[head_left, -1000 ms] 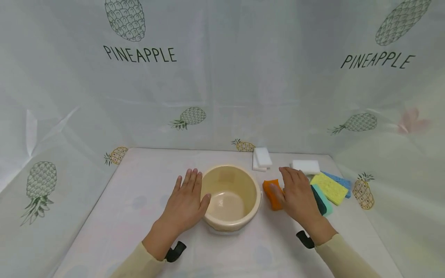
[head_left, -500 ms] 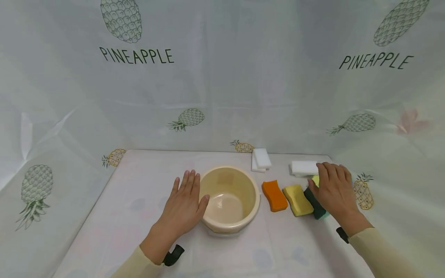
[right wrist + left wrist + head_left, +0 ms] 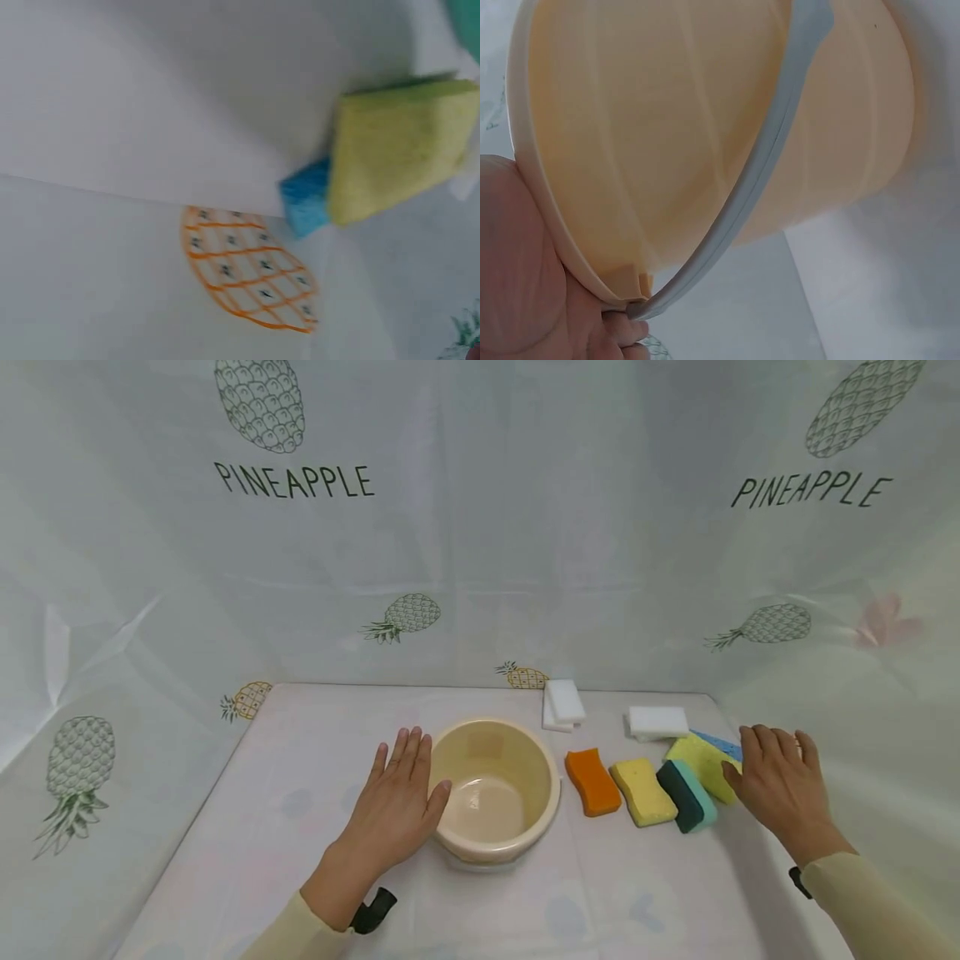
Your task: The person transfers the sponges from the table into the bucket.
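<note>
A cream bucket (image 3: 491, 810) stands mid-table, and its grey handle (image 3: 739, 202) hangs down its side in the left wrist view. My left hand (image 3: 393, 806) lies with straight fingers against the bucket's left rim, its palm touching the edge. Out at the right, my right hand (image 3: 780, 785) hovers with relaxed fingers, holding nothing. Its thumb is close to a flat yellow-green sponge (image 3: 405, 150), which partly covers a blue sponge (image 3: 306, 199). To the left of these lie a dark green and teal sponge (image 3: 686, 796), a yellow sponge (image 3: 642, 792) and an orange sponge (image 3: 593, 782).
Two white foam blocks (image 3: 566, 702) overlap at the table's back edge. Another white block (image 3: 657, 722) sits behind the coloured sponges. A pineapple-printed curtain (image 3: 480, 527) rises behind the white table (image 3: 315, 727) and along both sides.
My right hand has swept rightward over the sponges, from above the orange one to beyond the yellow-green one, uncovering those beneath. My left hand and the bucket have stayed in place.
</note>
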`<state>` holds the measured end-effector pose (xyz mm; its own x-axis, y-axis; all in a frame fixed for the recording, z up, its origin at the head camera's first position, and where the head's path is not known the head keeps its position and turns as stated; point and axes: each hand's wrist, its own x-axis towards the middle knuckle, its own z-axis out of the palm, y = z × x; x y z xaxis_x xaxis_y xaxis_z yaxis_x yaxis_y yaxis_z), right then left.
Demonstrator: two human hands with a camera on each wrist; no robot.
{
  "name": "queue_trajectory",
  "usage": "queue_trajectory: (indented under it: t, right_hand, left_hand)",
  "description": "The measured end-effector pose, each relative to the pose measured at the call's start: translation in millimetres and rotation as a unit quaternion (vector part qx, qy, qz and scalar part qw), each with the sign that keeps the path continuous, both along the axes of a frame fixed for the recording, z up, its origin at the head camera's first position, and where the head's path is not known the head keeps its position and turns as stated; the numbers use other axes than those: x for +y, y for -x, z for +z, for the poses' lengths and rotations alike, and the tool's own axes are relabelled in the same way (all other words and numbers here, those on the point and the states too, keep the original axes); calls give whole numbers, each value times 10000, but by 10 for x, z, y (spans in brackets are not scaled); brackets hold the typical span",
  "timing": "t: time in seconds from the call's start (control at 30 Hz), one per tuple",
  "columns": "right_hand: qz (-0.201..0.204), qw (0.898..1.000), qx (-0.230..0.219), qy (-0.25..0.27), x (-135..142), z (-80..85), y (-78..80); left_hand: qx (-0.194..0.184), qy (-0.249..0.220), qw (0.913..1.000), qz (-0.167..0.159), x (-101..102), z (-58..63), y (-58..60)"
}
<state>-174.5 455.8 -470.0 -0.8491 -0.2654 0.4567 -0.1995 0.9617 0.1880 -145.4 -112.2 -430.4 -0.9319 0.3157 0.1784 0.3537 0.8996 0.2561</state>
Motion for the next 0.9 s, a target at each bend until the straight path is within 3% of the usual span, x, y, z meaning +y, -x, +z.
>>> queue_trajectory:
  t: [0.37, 0.57, 0.9]
  right_hand:
    - [100, 9989, -295, -359, 205, -439, 19]
    - [31, 9987, -283, -414, 214, -513, 93]
    - [-190, 9955, -652, -666, 239, -553, 150]
  left_hand:
    - [-59, 29, 10000, -13, 5, -5, 6]
    - [-92, -26, 10000, 3, 9, -10, -1]
    - [-146, -96, 9998, 36, 17, -1, -7]
